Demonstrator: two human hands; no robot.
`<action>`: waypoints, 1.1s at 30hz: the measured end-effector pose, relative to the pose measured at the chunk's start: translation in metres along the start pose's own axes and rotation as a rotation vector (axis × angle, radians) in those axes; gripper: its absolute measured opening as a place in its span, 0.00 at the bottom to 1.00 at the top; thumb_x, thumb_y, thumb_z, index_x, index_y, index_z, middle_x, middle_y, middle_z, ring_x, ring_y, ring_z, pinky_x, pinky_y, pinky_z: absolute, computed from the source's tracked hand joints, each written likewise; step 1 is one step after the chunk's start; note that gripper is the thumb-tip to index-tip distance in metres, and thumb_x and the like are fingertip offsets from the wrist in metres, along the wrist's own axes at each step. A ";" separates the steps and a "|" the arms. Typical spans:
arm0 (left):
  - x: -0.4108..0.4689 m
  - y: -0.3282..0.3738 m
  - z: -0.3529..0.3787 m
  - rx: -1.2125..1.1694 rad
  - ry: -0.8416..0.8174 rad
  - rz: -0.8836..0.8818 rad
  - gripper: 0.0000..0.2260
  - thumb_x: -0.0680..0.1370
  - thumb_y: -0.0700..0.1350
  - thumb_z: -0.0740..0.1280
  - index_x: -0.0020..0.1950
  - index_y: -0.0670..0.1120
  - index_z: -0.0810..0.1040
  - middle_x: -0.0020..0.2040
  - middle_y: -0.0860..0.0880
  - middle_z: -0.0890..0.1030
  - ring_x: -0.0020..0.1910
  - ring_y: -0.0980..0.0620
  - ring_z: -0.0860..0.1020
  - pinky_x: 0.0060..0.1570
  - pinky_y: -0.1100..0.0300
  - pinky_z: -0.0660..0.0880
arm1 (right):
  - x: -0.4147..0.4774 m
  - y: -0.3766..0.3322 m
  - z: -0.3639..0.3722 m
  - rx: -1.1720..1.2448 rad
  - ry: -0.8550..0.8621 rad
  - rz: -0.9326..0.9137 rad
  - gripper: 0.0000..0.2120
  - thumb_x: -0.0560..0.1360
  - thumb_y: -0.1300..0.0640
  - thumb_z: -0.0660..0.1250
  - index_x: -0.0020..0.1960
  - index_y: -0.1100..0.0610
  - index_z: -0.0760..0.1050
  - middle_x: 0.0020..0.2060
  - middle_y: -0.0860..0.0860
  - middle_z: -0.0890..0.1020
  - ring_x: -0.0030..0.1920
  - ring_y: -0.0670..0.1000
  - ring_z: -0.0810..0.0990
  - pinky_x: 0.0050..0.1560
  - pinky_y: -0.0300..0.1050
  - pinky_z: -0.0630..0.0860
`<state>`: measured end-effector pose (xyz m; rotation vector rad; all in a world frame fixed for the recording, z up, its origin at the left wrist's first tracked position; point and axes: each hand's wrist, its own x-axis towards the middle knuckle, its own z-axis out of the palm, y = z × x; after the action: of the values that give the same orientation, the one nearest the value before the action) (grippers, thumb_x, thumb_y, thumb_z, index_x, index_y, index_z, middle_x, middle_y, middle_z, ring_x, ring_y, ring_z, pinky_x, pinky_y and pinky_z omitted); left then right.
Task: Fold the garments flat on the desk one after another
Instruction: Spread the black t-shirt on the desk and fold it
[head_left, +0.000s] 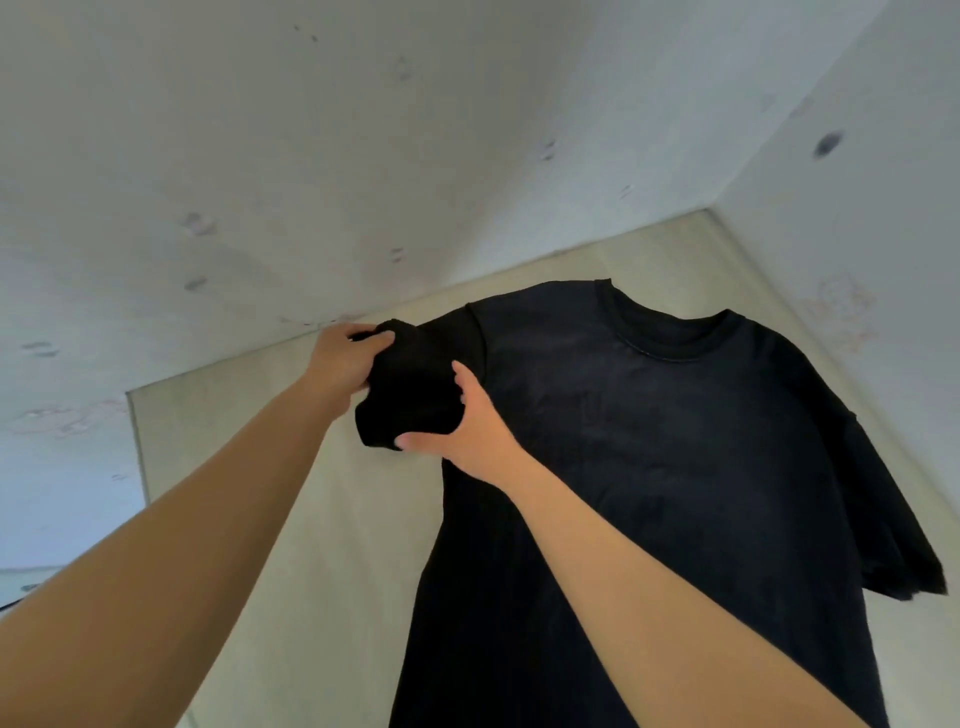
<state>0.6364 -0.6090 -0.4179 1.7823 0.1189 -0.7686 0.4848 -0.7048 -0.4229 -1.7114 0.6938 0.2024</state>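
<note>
On the desk (322, 545), the spread black T-shirt (649, 467) has its bunched sleeve gripped by left hand (345, 364) and right hand (467, 431).

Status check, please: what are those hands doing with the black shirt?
Left hand, right hand: both grip bunched sleeve. Black T-shirt lies on desk, unfolded. Nothing blocking.

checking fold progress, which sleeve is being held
The left-side sleeve, bunched between left hand and right hand; the right-side sleeve lies spread, untouched.
</note>
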 end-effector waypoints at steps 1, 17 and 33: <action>-0.004 0.006 0.006 -0.029 -0.061 0.007 0.12 0.77 0.41 0.68 0.60 0.41 0.77 0.56 0.42 0.80 0.51 0.47 0.80 0.41 0.59 0.79 | 0.003 -0.007 0.007 0.047 -0.014 0.005 0.59 0.61 0.49 0.81 0.78 0.48 0.44 0.74 0.45 0.60 0.73 0.45 0.58 0.70 0.45 0.62; 0.021 0.056 0.142 0.844 -0.373 0.683 0.38 0.66 0.23 0.52 0.71 0.51 0.67 0.69 0.51 0.72 0.69 0.47 0.65 0.63 0.53 0.66 | -0.046 0.060 -0.165 0.997 0.542 0.316 0.15 0.77 0.60 0.62 0.64 0.59 0.74 0.57 0.56 0.81 0.54 0.56 0.81 0.48 0.51 0.80; 0.084 0.072 0.202 1.267 -0.494 0.621 0.07 0.81 0.46 0.62 0.57 0.47 0.77 0.58 0.45 0.76 0.65 0.44 0.65 0.63 0.50 0.65 | -0.046 0.096 -0.187 0.818 0.464 0.474 0.22 0.69 0.46 0.75 0.58 0.53 0.73 0.52 0.51 0.81 0.51 0.53 0.82 0.42 0.48 0.81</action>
<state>0.6460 -0.8390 -0.4358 2.4545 -1.4697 -0.8370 0.3522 -0.8744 -0.4300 -0.7864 1.3085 -0.1532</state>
